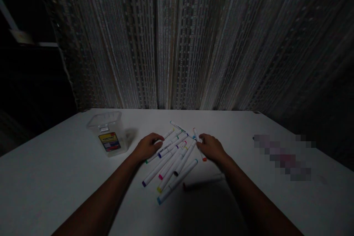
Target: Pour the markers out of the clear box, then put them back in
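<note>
Several white markers [174,158] with coloured caps lie in a loose pile on a white table [55,177]. My left hand [148,145] rests at the pile's left edge, fingers curled over the near markers. At the pile's right side, my right hand [211,147] has its fingers curled, pinching a marker with an orange cap [204,159]. A darker marker [201,183] lies alone in the shadow nearer to me.
A clear plastic box [107,132] with a yellow label stands left of the pile. A pale curtain [193,44] hangs right behind the table's far edge. A blurred patch [284,155] lies on the table at the right.
</note>
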`<state>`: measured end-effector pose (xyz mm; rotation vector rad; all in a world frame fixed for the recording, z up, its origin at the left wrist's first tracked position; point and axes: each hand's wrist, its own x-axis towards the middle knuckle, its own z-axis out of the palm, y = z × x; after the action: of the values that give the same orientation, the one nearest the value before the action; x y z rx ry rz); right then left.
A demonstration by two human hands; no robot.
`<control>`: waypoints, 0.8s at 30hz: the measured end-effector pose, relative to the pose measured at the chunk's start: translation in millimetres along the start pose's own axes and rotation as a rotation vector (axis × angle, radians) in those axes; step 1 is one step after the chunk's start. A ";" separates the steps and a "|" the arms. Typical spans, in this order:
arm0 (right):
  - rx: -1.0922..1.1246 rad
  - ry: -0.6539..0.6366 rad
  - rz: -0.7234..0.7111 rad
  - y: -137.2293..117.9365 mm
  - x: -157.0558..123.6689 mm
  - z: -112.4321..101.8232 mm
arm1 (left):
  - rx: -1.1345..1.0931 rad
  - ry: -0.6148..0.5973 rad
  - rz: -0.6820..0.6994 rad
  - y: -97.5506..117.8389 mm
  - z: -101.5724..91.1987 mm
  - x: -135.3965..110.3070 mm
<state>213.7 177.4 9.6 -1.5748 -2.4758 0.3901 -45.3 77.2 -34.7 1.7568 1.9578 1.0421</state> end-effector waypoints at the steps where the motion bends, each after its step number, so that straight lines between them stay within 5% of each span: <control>1: 0.008 0.003 0.005 0.2 -1.1 -0.7 | 0.001 -0.002 -0.002 0.3 0.2 0.7; 24: 0.003 0.001 -0.021 1.0 -3.6 0.2 | -0.116 0.035 -0.037 -0.2 2.7 -2.7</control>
<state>216.0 174.5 9.0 -1.5456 -2.4875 0.3899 -43.2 75.5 -37.3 1.6454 1.9021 1.1568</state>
